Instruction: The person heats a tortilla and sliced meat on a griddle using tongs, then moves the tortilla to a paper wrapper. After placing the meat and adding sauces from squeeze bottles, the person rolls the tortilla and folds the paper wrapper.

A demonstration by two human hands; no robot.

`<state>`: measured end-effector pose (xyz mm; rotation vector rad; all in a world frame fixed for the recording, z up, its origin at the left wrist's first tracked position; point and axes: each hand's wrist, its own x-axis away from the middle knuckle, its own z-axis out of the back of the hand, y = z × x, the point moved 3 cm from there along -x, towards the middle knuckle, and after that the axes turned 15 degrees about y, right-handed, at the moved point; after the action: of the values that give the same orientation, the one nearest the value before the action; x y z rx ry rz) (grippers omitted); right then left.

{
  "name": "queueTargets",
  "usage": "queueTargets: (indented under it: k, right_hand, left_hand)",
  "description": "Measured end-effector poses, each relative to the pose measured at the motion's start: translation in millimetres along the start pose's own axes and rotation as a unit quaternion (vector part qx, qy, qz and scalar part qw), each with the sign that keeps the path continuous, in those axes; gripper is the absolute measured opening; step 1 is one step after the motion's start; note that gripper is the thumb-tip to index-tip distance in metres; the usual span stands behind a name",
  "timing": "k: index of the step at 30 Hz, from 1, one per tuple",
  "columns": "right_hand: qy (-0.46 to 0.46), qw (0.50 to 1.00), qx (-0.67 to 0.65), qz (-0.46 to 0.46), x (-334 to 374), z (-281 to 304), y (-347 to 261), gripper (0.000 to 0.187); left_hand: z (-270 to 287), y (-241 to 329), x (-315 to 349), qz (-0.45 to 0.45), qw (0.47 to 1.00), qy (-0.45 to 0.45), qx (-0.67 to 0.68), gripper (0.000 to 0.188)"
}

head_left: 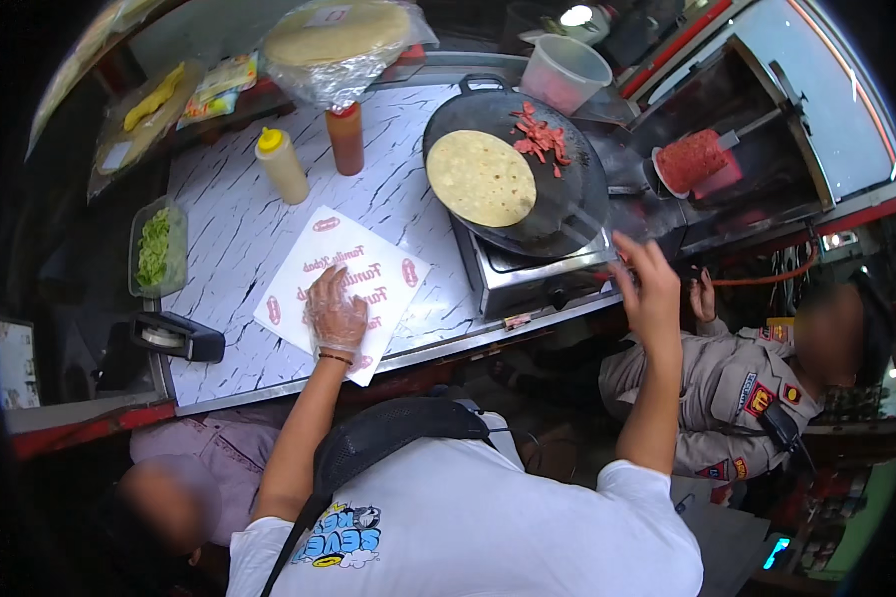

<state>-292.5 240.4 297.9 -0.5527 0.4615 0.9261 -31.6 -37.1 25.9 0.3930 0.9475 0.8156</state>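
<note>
My left hand [336, 310], in a clear plastic glove, lies with fingers spread on a white wrapping paper [314, 254] with red print. At the griddle's near right edge, my bare right hand [651, 289] is raised with bent fingers apart; I see nothing in it. Just beyond its fingertips, a flat dark spatula-like tool [579, 221] rests on the round black griddle [589, 169]. A browned-spot flatbread [481, 179] covers the griddle's left part, and chopped reddish meat [542, 137] lies at its far side.
Two sauce bottles [345, 139] stand beyond the paper. Shredded lettuce fills a clear tub [159, 247] at left, near a black tape dispenser [179, 336]. A vertical meat spit [691, 161] stands right of the stove [528, 279]. Uniformed person [727, 378] is at right; another person [204, 463] at lower left.
</note>
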Motion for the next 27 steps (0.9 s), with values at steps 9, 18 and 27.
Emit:
queueTargets:
  k: [9,18,27]
  right_hand:
    - [0.068,0.991,0.042,0.11,3.1,-105.0,-56.8,0.033]
    - [0.125,0.985,-0.072,-0.091,-53.9,-49.7,-24.0,0.029]
    - [0.013,0.996,-0.063,-0.067,18.1,-66.8,16.4,0.031]
  left_hand:
    - [0.8,0.1,-1.3,-0.007,0.999,-0.028,0.023,0.057]
    - [-0.1,-2.8,-1.5,-0.007,1.0,0.003,0.019,0.055]
    - [-0.9,-0.5,-2.3,-0.007,1.0,0.009,0.0,0.056]
